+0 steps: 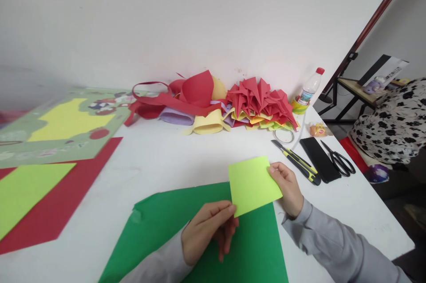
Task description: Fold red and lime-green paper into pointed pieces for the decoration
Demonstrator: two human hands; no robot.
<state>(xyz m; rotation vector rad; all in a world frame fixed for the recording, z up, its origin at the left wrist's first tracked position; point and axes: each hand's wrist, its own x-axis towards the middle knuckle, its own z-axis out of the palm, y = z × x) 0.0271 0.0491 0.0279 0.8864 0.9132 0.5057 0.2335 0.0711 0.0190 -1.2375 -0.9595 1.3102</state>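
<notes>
A square yellow-green sheet of paper (253, 184) is held up between my two hands. My left hand (211, 228) pinches its lower left corner between thumb and forefinger, the other fingers curled below. On the right edge, my right hand (288, 186) grips the sheet with thumb and fingers. Beneath lies a large green sheet (166, 225) on the white table, its upper left corner slightly crumpled. My left hand is above this green sheet, and my right hand is just past its right edge.
Right of my hands lie a yellow-black cutter (299, 164), a black case (319, 159), scissors (340, 161) and a tape roll (283, 135). Behind stand red folded papers (259, 99), rolled papers (208, 122) and a bottle (309, 90). Red sheets (66, 207) and a patterned board (106, 141) lie left.
</notes>
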